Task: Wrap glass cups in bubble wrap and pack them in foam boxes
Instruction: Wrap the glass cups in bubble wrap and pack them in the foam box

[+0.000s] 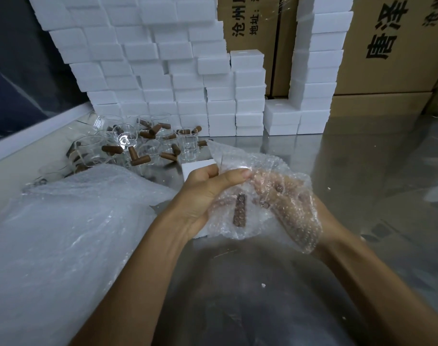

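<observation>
A glass cup with a brown wooden handle (pixel 239 210) lies inside a sheet of bubble wrap (pixel 240 158), held above the steel table. My left hand (pixel 208 193) pinches the wrap's upper fold between thumb and fingers. My right hand (pixel 291 208) sits under the wrap and cradles the bundle; its fingers show only blurred through the bubbles. A white foam box (pixel 196 168) stands just behind my left hand, partly hidden by it.
Several bare glass cups with brown handles (pixel 138 143) lie jumbled at the back left. A stack of bubble wrap sheets (pixel 70 221) fills the left. Foam boxes (pixel 178 78) are piled against the back, with cardboard cartons (pixel 387 53) behind. The steel table (pixel 362 171) extends right.
</observation>
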Demonstrator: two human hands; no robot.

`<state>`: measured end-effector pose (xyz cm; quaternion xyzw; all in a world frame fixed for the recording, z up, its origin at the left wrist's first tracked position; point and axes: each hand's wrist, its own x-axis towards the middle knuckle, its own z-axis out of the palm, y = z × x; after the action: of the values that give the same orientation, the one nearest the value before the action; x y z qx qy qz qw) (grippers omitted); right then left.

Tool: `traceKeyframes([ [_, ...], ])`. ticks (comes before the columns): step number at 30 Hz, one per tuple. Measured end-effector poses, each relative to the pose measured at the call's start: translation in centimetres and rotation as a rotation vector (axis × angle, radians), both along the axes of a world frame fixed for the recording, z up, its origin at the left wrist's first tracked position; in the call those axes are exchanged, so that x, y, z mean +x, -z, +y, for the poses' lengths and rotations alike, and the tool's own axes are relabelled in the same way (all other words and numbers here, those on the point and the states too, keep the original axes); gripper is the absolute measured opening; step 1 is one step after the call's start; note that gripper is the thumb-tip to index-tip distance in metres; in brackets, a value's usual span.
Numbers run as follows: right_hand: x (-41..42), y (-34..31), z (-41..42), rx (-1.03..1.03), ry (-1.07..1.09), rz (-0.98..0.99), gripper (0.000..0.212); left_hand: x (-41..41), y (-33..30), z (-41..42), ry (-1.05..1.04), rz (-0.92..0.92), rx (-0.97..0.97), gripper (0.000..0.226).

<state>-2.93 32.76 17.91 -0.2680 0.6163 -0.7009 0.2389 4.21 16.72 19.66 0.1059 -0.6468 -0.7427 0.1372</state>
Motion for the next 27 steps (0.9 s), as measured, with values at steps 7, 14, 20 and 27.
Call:
traceKeyframes([
  [7,-2.3,-1.4,0.5,-0.33,0.204,-0.217,0.047,-0.3,0.1,-1.3,-0.142,0.085,0.371,0.035],
  [14,-2.1,-0.7,-0.1,-0.228,0.34,-0.374,0.022,-0.2,0.5,-1.5,-0.191,0.241,0.642,0.035],
  [20,-0.4,0.0,-1.3,-0.178,-0.039,-0.301,0.056,-0.8,0.9,0.7,-0.103,0.277,0.579,0.029],
  [27,-0.7,0.3,-1.0,-0.103,0.279,-0.114,0.025,-1.1,1.5,2.1,-0.165,0.124,0.136,0.064],
])
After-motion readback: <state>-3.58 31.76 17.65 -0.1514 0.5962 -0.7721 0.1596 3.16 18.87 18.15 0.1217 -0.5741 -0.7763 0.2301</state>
